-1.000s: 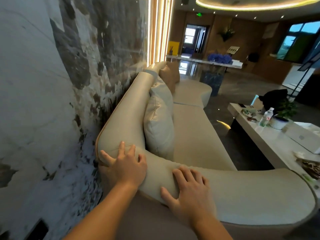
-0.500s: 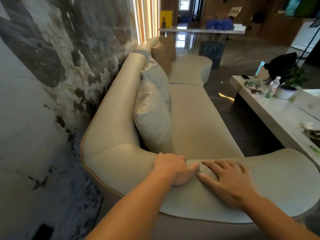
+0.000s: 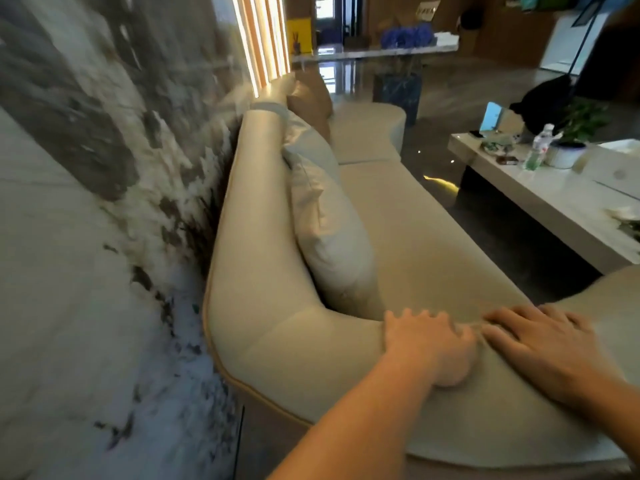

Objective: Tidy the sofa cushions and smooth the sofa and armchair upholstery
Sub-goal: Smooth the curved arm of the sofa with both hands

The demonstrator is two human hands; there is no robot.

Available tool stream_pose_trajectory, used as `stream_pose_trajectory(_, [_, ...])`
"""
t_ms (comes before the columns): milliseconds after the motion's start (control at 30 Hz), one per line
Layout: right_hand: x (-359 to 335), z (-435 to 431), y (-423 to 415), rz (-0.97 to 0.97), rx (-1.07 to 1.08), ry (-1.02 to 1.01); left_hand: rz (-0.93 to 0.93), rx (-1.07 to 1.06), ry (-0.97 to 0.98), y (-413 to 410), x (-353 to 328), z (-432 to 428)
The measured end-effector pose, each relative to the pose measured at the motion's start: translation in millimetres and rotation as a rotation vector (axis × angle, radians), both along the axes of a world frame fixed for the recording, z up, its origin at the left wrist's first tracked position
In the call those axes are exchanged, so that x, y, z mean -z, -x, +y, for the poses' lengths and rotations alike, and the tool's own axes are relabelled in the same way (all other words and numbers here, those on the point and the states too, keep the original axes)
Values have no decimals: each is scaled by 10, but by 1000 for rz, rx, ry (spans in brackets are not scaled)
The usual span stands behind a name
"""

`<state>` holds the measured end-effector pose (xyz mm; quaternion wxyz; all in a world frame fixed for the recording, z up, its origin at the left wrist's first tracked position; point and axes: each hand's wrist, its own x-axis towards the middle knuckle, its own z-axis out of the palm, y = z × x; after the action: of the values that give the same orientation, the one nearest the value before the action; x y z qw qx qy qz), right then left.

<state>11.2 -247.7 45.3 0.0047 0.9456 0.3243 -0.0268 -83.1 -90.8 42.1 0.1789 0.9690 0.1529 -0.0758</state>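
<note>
Both hands flat, palms down

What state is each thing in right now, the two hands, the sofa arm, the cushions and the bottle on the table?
left hand: palm down on the sofa arm, holding nothing.
right hand: flat on the arm, fingers spread, holding nothing.
sofa arm: fabric puckered into a small wrinkle between the hands.
pale cushion: upright, leaning on the backrest.
brown cushion: upright at the far end.
water bottle: standing on the white table.
</note>
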Motion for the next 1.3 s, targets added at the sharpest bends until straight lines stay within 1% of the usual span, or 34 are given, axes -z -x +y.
stream_pose_trajectory(167, [-22, 142, 265, 33, 92, 9, -14, 48, 32, 281, -31, 179])
stream_pose_trajectory(333, [-25, 379, 734, 74, 121, -54, 26, 73, 42, 641, -46, 426])
stream_pose_trajectory(467, [-95, 613, 1077, 137, 163, -57, 29, 70, 12, 862, -55, 626])
stream_pose_trajectory(567, [-116, 630, 1187, 118, 126, -35, 9, 37, -33, 974, -77, 654])
stream_pose_trajectory(733, [-130, 504, 1188, 130, -12, -68, 29, -81, -103, 1028, -136, 544])
stream_pose_trajectory(800, [-127, 422, 1183, 182, -99, -72, 2, -181, -134, 1082, -140, 435])
stream_pose_trajectory(900, [-134, 240, 1188, 263, -220, -94, -119, -349, -161, 1250, -159, 228])
stream_pose_trajectory(967, [-134, 101, 1188, 257, -265, -87, -119, -463, -237, 1457, -166, 158])
stream_pose_trajectory(1000, [-129, 39, 1195, 242, -266, -85, -86, -567, -265, 1584, -156, 178])
stream_pose_trajectory(1033, [-127, -17, 1216, 227, -253, -83, -53, -716, -251, 1713, -138, 219])
stream_pose_trajectory(1100, [-114, -85, 1278, 206, -217, -69, -63, -989, -111, 1904, -103, 291])
stream_pose_trajectory(1133, [-98, -100, 1309, 201, -198, -67, -97, -1041, -51, 1946, -85, 307])
stream_pose_trajectory(1167, [-91, -106, 1333, 193, -176, -73, -137, -1055, -38, 1945, -72, 303])
stream_pose_trajectory(1300, [-76, -67, 1366, 101, -127, -98, -234, -1089, -85, 1876, -32, 301])
